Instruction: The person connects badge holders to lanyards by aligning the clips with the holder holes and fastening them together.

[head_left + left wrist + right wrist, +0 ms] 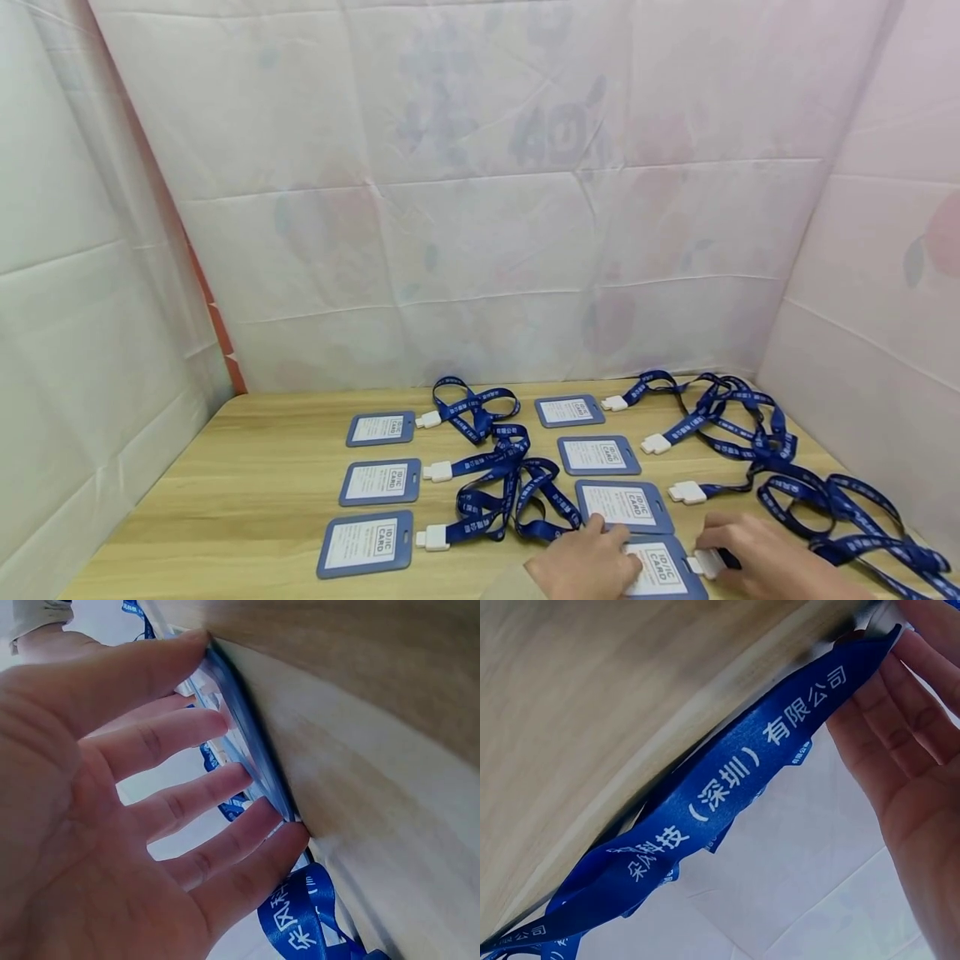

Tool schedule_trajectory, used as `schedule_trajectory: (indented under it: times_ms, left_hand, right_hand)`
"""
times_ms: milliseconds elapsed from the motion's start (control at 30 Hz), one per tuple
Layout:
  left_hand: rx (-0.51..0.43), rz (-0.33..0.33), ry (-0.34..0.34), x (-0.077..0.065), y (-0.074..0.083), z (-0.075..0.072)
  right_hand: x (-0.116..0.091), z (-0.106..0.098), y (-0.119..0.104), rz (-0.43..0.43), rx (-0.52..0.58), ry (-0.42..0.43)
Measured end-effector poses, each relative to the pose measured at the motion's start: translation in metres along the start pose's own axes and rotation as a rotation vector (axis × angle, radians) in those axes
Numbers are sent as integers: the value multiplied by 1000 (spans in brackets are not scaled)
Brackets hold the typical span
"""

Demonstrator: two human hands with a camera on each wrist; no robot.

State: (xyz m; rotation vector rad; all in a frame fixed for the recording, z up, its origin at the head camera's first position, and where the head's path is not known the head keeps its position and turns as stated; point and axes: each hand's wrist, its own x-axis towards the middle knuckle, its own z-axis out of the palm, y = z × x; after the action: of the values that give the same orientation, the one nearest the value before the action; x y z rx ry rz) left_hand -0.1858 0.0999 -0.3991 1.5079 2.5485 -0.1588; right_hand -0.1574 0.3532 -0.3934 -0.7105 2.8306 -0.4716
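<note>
In the head view my left hand [588, 562] rests on the left part of a blue ID card holder [678, 575] at the table's front. Up close, my left hand [165, 787] has spread, nearly straight fingers, with thumb and fingertips touching the holder [247, 727]. A white lanyard clip [707, 564] meets the holder's right end, pinched by my right hand [757, 554]; whether it is hooked in, I cannot tell. From that clip a blue printed strap [727, 780] trails away below my right hand [907, 735]. The clip is mostly hidden there.
Another blue card holder [626, 506] lies just behind, its clip [687, 492] apart at its right. Two more holders [598, 455] [570, 411] lie farther back. Three holders [365, 543] form a left column beside lanyards [487, 500]. Tangled straps [750, 425] cover the right; white cloth [480, 208] encloses the wooden table [225, 500].
</note>
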Motion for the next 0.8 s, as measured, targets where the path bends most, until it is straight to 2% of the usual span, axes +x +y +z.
schedule_trajectory:
  times_ms: [333, 800]
  left_hand:
    - [-47, 0, -31, 0, -1, 0]
    - [-38, -13, -63, 2, -2, 0]
  right_hand:
    - [-1, 1, -4, 12, 42, -21]
    - [0, -2, -3, -16, 5, -12]
